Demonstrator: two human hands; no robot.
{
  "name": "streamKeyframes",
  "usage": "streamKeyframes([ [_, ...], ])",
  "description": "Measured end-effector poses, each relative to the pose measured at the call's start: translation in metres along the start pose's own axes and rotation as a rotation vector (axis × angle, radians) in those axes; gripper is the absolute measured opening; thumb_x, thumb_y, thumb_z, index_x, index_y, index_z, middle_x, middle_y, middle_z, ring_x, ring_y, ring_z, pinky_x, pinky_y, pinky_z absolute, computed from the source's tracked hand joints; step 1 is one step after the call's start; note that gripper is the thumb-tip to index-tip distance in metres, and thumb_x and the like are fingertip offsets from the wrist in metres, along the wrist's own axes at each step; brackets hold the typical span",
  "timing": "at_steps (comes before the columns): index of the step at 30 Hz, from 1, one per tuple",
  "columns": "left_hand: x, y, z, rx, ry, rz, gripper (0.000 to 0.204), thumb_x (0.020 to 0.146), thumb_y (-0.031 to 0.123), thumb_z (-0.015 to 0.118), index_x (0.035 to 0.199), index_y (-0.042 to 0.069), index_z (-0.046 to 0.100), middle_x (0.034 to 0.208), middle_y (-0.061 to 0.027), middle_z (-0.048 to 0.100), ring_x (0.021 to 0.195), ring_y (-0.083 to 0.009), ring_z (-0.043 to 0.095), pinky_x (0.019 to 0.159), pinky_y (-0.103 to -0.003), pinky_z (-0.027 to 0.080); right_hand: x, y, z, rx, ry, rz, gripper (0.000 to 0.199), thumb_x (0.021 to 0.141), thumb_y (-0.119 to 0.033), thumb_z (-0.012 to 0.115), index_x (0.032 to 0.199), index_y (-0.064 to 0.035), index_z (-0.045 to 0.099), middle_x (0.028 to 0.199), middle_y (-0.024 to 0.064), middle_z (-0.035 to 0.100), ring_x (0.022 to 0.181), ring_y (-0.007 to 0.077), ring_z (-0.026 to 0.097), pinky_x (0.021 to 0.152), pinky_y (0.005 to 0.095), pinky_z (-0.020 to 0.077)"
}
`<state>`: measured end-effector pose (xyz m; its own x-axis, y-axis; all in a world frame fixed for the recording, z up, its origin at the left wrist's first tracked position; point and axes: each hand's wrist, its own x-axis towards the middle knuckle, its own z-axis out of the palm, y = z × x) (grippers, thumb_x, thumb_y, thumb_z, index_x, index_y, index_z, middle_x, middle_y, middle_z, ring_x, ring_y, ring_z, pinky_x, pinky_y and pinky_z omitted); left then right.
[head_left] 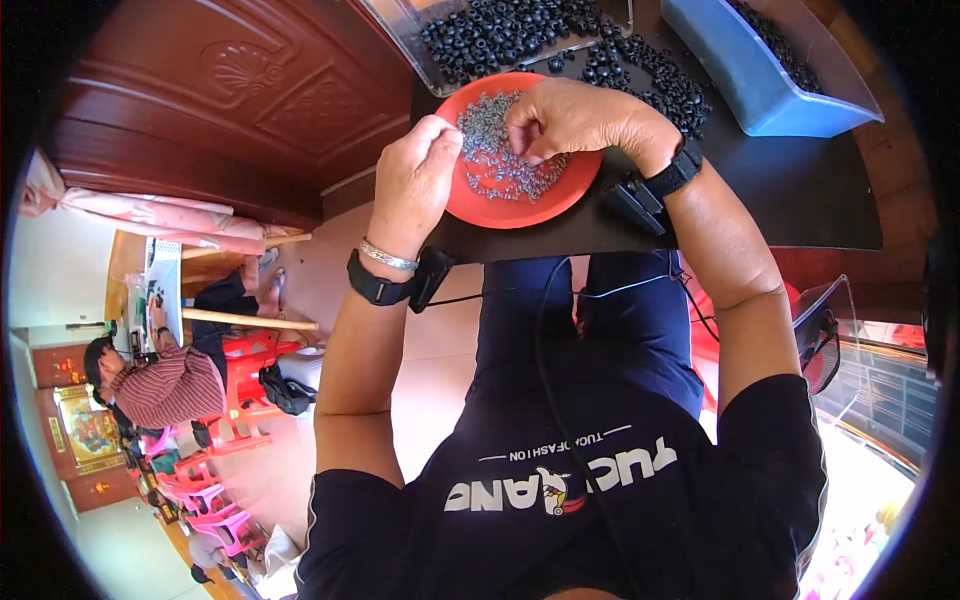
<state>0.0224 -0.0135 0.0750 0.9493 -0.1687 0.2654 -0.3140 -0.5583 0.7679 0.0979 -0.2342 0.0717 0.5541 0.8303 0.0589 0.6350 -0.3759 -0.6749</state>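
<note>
A round red plate lies near the table's front edge, heaped with many small silvery metal pieces. Over the plate's left rim my left hand is closed, thumb pressed against the curled fingers. Whatever it may hold is hidden. My right hand reaches across from the right, its thumb and fingertips drawn together down among the metal pieces. What sits between those fingertips is too small to make out. Both wrists wear black straps with small black devices; a silvery bracelet circles the left one.
Beyond the plate, small black round parts fill a clear tray and spill onto the dark table. A blue bin with more black parts stands at the far right. Cables hang over my lap. Another person sits far left, near red stools.
</note>
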Motion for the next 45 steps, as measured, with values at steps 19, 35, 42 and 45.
streamKeyframes([
  [19,-0.003,-0.013,0.007,-0.123,-0.062,-0.081,0.018,0.09,0.018,0.054,0.088,0.001,0.06,0.062,-0.0072,0.056,0.06,-0.0152,0.055,0.058,-0.03,0.044,0.005,-0.005,0.012,-0.047,0.073,-0.026,0.016,0.08,-0.009,0.066,0.094,-0.0023,0.064,0.085,0.0112,0.066,0.084,0.0254,0.064,0.076,0.0338,0.0493],
  [35,0.002,-0.011,0.016,-0.488,-0.126,-0.204,0.018,0.092,0.019,0.051,0.083,0.003,0.054,0.068,-0.0012,0.053,0.059,-0.0087,0.05,0.054,-0.024,0.043,0.01,-0.011,0.02,0.002,0.326,-0.201,0.012,0.086,-0.01,0.065,0.095,-0.0024,0.062,0.087,0.0094,0.064,0.084,0.0221,0.063,0.078,0.0341,0.0488],
  [42,0.001,-0.011,0.018,-0.526,-0.095,-0.158,0.023,0.095,0.027,0.048,0.082,0.009,0.055,0.068,0.0027,0.052,0.057,-0.0058,0.049,0.049,-0.018,0.033,0.011,-0.011,0.021,0.061,0.41,-0.288,0.013,0.086,-0.012,0.065,0.095,-0.0023,0.062,0.087,0.0099,0.064,0.083,0.0233,0.063,0.075,0.0344,0.0492],
  [45,0.0,-0.01,0.019,-0.553,-0.053,-0.133,0.022,0.095,0.026,0.047,0.082,0.009,0.055,0.068,0.0028,0.052,0.057,-0.0056,0.048,0.049,-0.018,0.033,0.011,-0.011,0.021,0.064,0.432,-0.276,0.013,0.087,-0.012,0.065,0.095,-0.002,0.062,0.087,0.01,0.063,0.083,0.0234,0.063,0.075,0.0339,0.0494],
])
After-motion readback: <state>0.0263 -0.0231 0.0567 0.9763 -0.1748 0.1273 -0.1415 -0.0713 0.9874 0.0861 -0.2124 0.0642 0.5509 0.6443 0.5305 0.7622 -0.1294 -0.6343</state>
